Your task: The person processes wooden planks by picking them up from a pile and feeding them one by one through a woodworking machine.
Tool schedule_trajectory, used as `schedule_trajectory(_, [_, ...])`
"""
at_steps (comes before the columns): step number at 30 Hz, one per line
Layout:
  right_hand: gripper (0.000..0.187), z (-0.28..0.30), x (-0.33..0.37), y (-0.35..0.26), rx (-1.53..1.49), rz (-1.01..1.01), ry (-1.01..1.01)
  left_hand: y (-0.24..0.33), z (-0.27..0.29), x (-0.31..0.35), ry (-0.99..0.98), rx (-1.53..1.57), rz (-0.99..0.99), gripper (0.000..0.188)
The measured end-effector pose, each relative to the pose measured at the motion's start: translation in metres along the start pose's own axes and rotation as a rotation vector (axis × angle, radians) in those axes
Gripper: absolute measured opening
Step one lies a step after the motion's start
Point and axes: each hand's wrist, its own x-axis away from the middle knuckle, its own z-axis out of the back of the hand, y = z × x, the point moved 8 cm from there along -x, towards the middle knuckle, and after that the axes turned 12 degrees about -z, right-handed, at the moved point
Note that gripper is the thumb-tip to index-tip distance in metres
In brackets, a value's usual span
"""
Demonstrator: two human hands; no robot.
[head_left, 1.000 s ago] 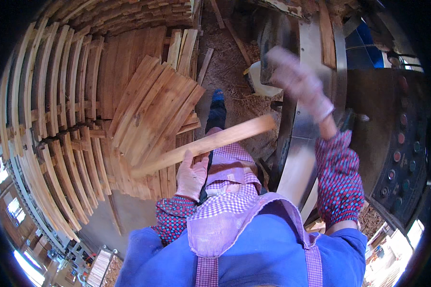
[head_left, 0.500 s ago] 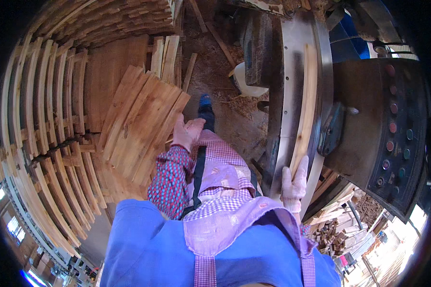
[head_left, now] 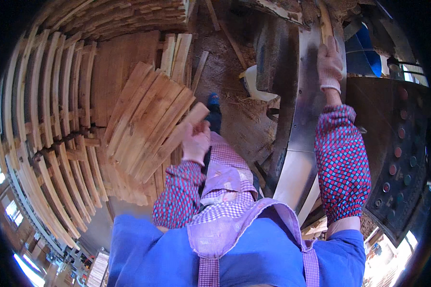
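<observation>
The left hand (head_left: pixel 195 143), gloved, now grips the end of a wooden slat (head_left: pixel 170 143) lifted off the fanned pile of slats (head_left: pixel 143 115) at the person's left; half a second ago it reached toward that pile with nothing in it. The right hand (head_left: pixel 330 64) has moved from low beside the metal machine bed (head_left: pixel 299 119) to its far end, fingers closed flat over a narrow wooden strip (head_left: pixel 324 21) lying there.

The one camera sits on the person's head and looks straight down, close over both arms. The left hand (head_left: pixel 195 143) shows mid-picture; the right hand (head_left: pixel 330 64) is farther up, right.
</observation>
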Motion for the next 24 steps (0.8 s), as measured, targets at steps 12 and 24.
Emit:
schedule_trajectory(12, [0.081,0.091,0.294,-0.124,-0.337,0.259,-0.872,-0.018,-0.049,0.147,-1.166,-1.146,-0.046,0.040])
schedule_trajectory(24, [0.061,0.116,0.333,-0.001,0.273,-0.233,-0.142,0.026,0.048,-0.195,0.563,0.249,-0.107,0.057])
